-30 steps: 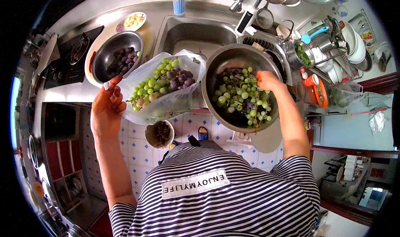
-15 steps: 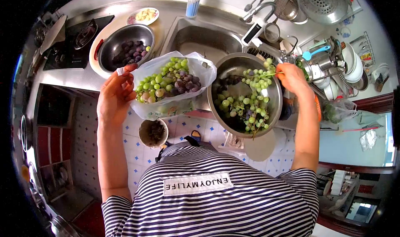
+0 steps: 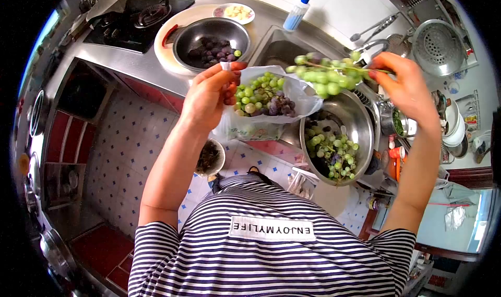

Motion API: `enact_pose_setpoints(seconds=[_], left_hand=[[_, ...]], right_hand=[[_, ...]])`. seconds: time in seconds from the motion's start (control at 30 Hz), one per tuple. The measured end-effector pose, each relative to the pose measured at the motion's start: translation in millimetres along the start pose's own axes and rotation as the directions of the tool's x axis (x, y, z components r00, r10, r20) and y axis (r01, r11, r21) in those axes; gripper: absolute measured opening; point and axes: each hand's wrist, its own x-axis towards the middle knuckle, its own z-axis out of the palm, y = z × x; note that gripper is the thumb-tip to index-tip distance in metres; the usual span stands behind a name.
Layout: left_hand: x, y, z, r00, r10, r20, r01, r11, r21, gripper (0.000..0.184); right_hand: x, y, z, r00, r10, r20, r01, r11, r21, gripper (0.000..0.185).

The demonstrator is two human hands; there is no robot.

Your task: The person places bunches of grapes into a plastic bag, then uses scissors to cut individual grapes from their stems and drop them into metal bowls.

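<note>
My left hand pinches the rim of a thin plastic bag and holds its mouth apart. Inside it lie green grapes and a cluster of dark purple grapes. In my right hand is the stem of a bunch of green grapes, raised above the right side of the bag and the back of a large steel bowl. That bowl contains more green grapes, with a few dark ones among them.
A dark metal bowl of purple grapes stands on a round board, near a plate of pale pieces. Behind the bag is the sink, with a bottle beside it. A bucket stands on the floor.
My right hand has lifted the bunch of green grapes out of the steel bowl and up toward the bag. My left hand still holds the bag. The whole view has shifted and tilted.
</note>
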Motion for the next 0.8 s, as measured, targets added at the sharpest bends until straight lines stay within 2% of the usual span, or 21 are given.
enact_pose_setpoints(seconds=[0.03,0.1,0.17,0.23,0.3,0.37,0.43,0.5,0.57,0.67,0.73,0.8], left_hand=[[0.6,-0.2,-0.4,1.000,-0.001,-0.003,0.001,1.000,-0.015,0.020],[0.6,-0.6,-2.3,1.000,0.000,-0.001,0.000,1.000,-0.009,0.020],[0.1,0.3,-2.7,1.000,-0.003,0.007,0.003,1.000,-0.003,0.020],[-0.2,-0.3,-4.1,1.000,-0.004,0.012,0.004,1.000,0.000,0.021],[0.0,-1.4,-5.2,1.000,-0.007,0.025,0.007,1.000,0.003,0.024],[0.5,-2.9,-7.1,0.999,-0.003,0.039,0.003,1.000,0.000,0.025],[-0.2,-2.7,-7.1,0.998,-0.002,0.059,0.002,1.000,-0.001,0.025],[-2.1,-1.9,-4.7,1.000,-0.011,0.009,0.011,1.000,-0.024,0.022],[-1.7,-3.6,-6.4,1.000,0.012,0.025,-0.012,1.000,-0.004,0.024],[-2.6,-2.9,-8.2,1.000,0.001,0.024,-0.002,0.999,0.040,0.026],[-5.2,-0.4,-4.3,0.999,-0.007,-0.039,0.009,0.999,0.053,0.028],[-5.7,-0.5,-5.8,1.000,-0.004,-0.021,0.004,1.000,0.026,0.029]], right_hand=[[11.0,-9.6,9.0,0.996,-0.054,0.066,0.052,0.998,0.036,0.012],[27.5,-22.2,45.4,0.994,-0.066,0.084,0.061,0.996,0.064,0.014],[38.2,-38.7,79.6,0.985,-0.142,0.103,0.138,0.990,0.044,0.012],[45.2,-44.4,120.7,0.980,-0.195,0.027,0.194,0.981,0.024,0.014],[46.7,-52.6,147.8,0.993,-0.116,-0.004,0.116,0.992,0.047,0.015],[45.9,-43.5,179.3,0.988,-0.136,-0.067,0.148,0.961,0.234,0.014],[43.8,-21.8,218.0,0.991,-0.122,-0.049,0.131,0.948,0.289,0.015],[39.2,-11.3,236.5,0.997,-0.078,-0.002,0.075,0.958,0.278,0.015],[35.2,1.4,247.9,0.992,-0.123,0.000,0.116,0.941,0.316,0.017],[31.1,17.1,213.0,0.968,-0.250,-0.018,0.246,0.935,0.256,0.021],[18.6,29.1,166.9,0.989,-0.142,0.034,0.113,0.891,0.440,0.020],[-3.8,59.2,132.5,0.992,0.043,0.122,-0.112,0.755,0.647,0.019]])
